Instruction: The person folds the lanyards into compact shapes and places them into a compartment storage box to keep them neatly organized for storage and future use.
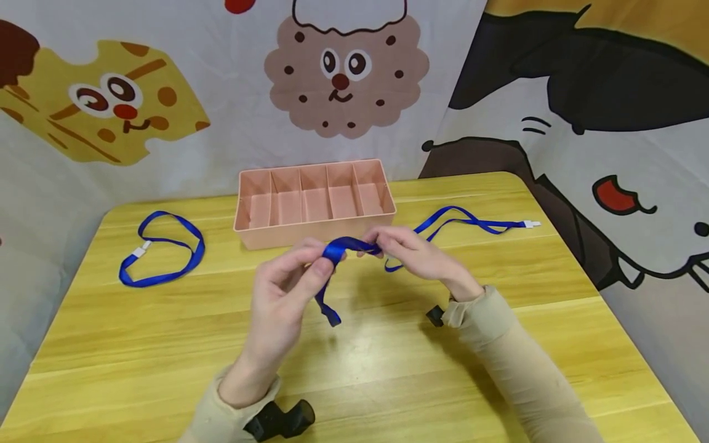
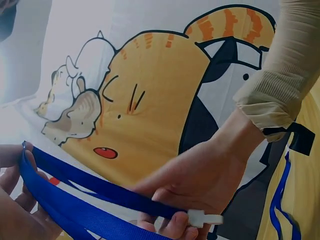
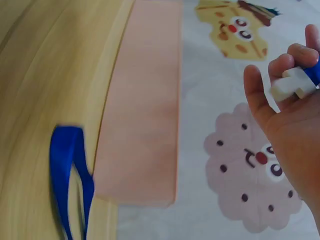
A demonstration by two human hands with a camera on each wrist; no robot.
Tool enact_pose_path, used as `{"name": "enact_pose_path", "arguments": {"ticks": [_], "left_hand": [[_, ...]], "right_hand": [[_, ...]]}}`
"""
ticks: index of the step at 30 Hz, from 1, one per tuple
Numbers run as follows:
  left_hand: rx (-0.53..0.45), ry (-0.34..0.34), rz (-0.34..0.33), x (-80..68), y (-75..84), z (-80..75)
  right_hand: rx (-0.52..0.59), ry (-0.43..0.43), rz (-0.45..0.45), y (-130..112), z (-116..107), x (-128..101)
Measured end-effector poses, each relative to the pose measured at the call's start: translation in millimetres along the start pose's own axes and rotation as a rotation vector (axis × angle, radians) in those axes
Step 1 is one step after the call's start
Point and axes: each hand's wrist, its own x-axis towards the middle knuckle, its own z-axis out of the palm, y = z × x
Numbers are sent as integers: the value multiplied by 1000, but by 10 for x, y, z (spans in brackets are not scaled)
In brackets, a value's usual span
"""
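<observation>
A blue lanyard point(image 1: 349, 244) is stretched between both hands above the middle of the table, its lower loop hanging down. My left hand point(image 1: 285, 295) pinches the strap between thumb and fingers. In the left wrist view, my right hand point(image 2: 200, 175) holds the strap end by a white plastic clip point(image 2: 205, 218). The right wrist view also shows this white clip point(image 3: 292, 84) against the fingers of the right hand point(image 3: 295, 120). A second blue lanyard point(image 1: 157, 280) lies looped on the left. A third blue lanyard point(image 1: 471, 218) lies to the right, partly behind the right hand.
A pink box point(image 1: 316, 232) with several compartments stands at the back of the wooden table point(image 1: 166, 357), just beyond the hands. A cloth with cartoon figures point(image 1: 232, 98) hangs behind the table. Black wrist gear point(image 1: 282, 420) sits at the left cuff.
</observation>
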Motion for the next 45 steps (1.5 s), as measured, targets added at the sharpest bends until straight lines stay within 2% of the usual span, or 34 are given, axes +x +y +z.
{"name": "enact_pose_path", "arguments": {"ticks": [4, 7, 11, 14, 18, 24, 27, 30, 32, 36, 39, 41, 45], "left_hand": [[-6, 4, -3, -6, 21, -10], [-6, 1, -5, -10, 27, -19], [-7, -1, 4, -17, 31, -26], [12, -5, 9, -10, 40, -28], [49, -2, -3, 2, 57, -36], [72, 12, -6, -12, 74, -40], [86, 7, -26, -19, 95, -36], [102, 10, -35, -26, 112, -34], [111, 17, -44, -35, 123, -33], [119, 31, -59, -45, 141, -35], [120, 35, -58, -36, 141, -30], [122, 34, -60, -29, 137, -26], [114, 33, -65, -17, 120, -22]], "right_hand": [[-39, 19, -136, -79, 83, 5], [-102, 81, -218, -180, 172, 36], [-207, 181, -280, -300, 281, 67], [-234, 238, -286, -360, 341, 69], [-220, 308, -244, -408, 410, 64], [-103, 324, -145, -411, 478, 94], [-97, 329, -159, -362, 492, 97], [-177, 352, -233, -294, 502, 106], [-277, 377, -299, -265, 505, 118], [-542, 426, -409, -244, 510, 148], [-657, 444, -431, -249, 521, 158], [-611, 440, -400, -263, 533, 157], [-346, 422, -297, -306, 556, 144]]}}
